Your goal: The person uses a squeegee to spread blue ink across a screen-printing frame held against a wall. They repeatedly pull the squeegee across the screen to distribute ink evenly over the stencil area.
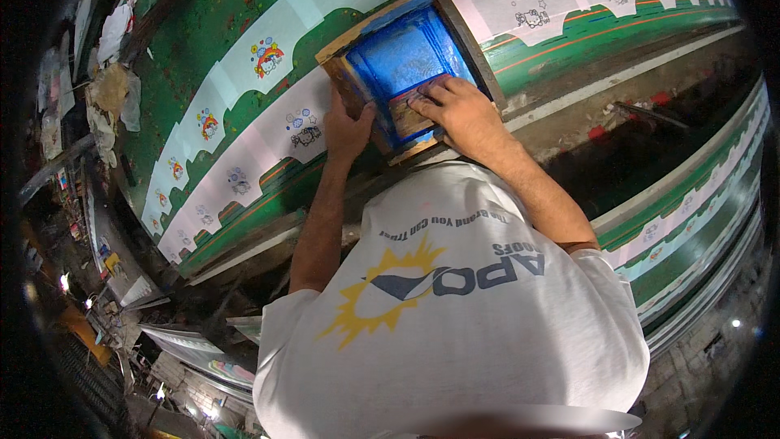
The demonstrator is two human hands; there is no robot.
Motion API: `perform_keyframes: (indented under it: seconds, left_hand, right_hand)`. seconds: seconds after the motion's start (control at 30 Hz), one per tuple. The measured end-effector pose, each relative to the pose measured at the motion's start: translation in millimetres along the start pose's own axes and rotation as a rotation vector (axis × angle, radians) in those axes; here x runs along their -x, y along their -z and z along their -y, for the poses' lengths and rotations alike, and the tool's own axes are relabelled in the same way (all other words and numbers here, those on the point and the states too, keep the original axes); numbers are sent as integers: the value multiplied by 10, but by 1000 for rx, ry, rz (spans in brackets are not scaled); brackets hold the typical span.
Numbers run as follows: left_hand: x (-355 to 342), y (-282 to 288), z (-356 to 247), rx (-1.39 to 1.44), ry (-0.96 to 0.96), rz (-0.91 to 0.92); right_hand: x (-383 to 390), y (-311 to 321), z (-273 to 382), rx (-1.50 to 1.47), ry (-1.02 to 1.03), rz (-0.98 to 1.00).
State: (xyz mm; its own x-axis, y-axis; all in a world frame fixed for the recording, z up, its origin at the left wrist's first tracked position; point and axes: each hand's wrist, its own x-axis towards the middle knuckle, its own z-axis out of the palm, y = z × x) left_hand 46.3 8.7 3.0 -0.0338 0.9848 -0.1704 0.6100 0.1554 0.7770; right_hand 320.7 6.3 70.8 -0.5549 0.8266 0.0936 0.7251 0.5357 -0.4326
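At the far left of the frame, pale rags and bags (pixel 112 85) are lying in a heap along the edge of the long printing table (pixel 195 49), whose green top is curving from the lower left up to the upper right. A strip of white cloth (pixel 268 126) is running along the table, carrying a row of small cartoon prints (pixel 267 57) — coloured ones on the upper band, dark outline ones on the lower.

Just left of centre, the left hand (pixel 346 130) is gripping the near-left corner of the wooden screen frame (pixel 406 65), fingers curled around the wood and the thumb lying toward the blue inside. The frame is sitting flat on the cloth in the upper middle of the picture, turned at an angle, its mesh (pixel 406 57) showing blue.

To the right of it, the right hand (pixel 455 110) is resting inside the frame near its lower edge, fingers stretched out and close together, pressing down on a flat brownish piece (pixel 406 118) — whether that is a squeegee I cannot tell.

Across the lower middle, the person's white printed shirt (pixel 455 309) is filling the view. At the right, a dark gap (pixel 650 146) is separating this table from a second printed strip (pixel 691 211).
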Motion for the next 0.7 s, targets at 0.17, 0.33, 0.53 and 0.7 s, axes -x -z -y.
perform_keyframes:
  seconds: [0.17, 0.33, 0.53, 0.7]
  left_hand:
    - [-18, -20, -14, -50, 83, 42]
    - [-25, -105, -42, -6, 9, -4]
    - [-67, -136, 1, 6, -55, -25]
    - [-56, -161, 17, 18, 9, -1]
  right_hand:
    - [15, -3, -54, 23, 18, -40]
    - [34, 36, -132, 8, 16, -12]
    - [29, 6, -165, -10, -3, 68]
    - [29, 33, -191, -19, 12, 71]
